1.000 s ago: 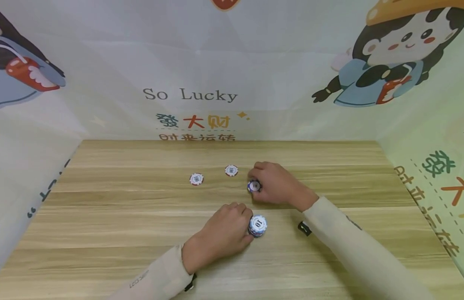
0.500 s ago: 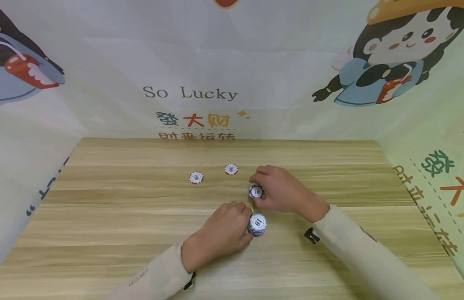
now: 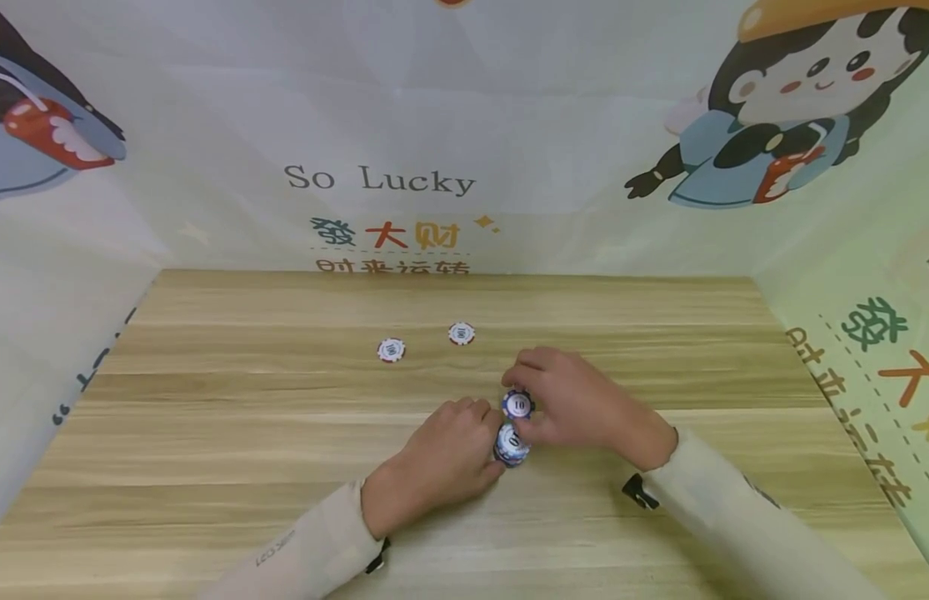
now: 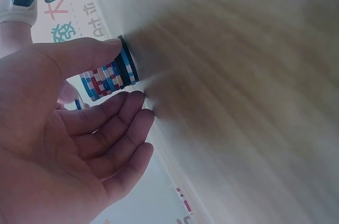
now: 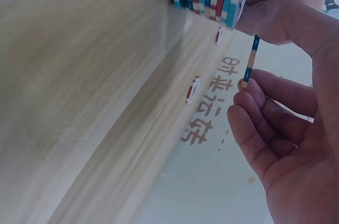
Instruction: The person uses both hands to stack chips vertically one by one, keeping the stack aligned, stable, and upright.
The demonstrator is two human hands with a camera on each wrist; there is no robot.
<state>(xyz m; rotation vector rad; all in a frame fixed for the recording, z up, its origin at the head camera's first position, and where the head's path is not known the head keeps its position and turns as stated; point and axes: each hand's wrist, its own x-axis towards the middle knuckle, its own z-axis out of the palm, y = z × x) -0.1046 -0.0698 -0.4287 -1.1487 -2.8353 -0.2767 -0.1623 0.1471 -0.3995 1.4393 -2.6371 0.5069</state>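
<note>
A stack of poker chips [image 3: 512,447], its top chip pale blue and marked 10, stands on the table. My left hand [image 3: 443,462] steadies it from the left, thumb [image 4: 95,54] along one side and index finger at the other. The left wrist view shows blue, red, white and black edges in the stack [image 4: 108,78]. My right hand [image 3: 576,404] pinches a single blue-and-white poker chip [image 3: 518,405], marked 10, between thumb and fingertips. That chip [image 5: 250,61] is raised off the table, at the far side of the stack's top; the right thumb overlaps the stack in the head view.
Two red-and-white poker chips marked 100 lie flat farther back, one on the left [image 3: 392,350] and one nearer the middle [image 3: 462,334]. Printed cloth walls [image 3: 569,167] enclose the wooden table [image 3: 209,433] at the back and both sides.
My right hand has brought the blue chip toward me, from beyond the stack to right beside its top. The left hand has stayed at the stack.
</note>
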